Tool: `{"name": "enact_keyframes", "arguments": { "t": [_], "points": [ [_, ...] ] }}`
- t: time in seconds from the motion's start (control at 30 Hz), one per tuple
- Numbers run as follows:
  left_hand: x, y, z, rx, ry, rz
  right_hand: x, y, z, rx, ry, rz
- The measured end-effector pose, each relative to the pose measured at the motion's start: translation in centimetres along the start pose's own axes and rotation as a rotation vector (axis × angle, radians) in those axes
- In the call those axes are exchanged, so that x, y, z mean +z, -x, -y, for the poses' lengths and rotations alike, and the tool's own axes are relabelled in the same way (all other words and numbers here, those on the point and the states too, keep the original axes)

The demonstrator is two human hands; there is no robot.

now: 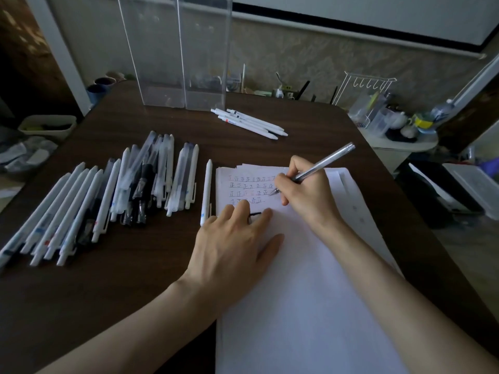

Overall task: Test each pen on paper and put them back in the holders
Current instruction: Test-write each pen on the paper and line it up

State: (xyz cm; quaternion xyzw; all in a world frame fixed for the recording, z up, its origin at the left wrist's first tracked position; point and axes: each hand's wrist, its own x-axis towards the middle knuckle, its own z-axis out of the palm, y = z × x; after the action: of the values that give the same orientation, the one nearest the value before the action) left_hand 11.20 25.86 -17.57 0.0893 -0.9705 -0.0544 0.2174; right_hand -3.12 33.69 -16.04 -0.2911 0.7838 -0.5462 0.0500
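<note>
While the left hand [232, 244] lies flat, fingers straight, on the paper [310, 292], the right hand [305, 195] pinches a clear pen [321, 164] in curled fingers, its tip on the sheet. Loose pens [140, 179] lie to the left; two clear holders [175, 63] stand beyond.

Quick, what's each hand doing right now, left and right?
Left hand: open, resting flat on the paper.
Right hand: holding the silver pen, tip at the paper.
</note>
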Motion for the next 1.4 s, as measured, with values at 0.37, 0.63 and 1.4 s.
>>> {"name": "enact_keyframes", "arguments": {
  "t": [0.37,0.63,1.4],
  "points": [
    [-0.14,-0.18,-0.08,-0.042,0.001,0.045,0.33,0.0,-0.41,-0.053,0.076,0.043],
    [-0.26,-0.33,-0.2,-0.055,0.006,0.045,0.25,-0.05,-0.27,-0.028,0.057,0.049],
    [-0.5,-0.35,-0.11,-0.06,0.034,0.087,0.17,-0.09,-0.41,-0.031,0.011,0.086]
  ]
}}
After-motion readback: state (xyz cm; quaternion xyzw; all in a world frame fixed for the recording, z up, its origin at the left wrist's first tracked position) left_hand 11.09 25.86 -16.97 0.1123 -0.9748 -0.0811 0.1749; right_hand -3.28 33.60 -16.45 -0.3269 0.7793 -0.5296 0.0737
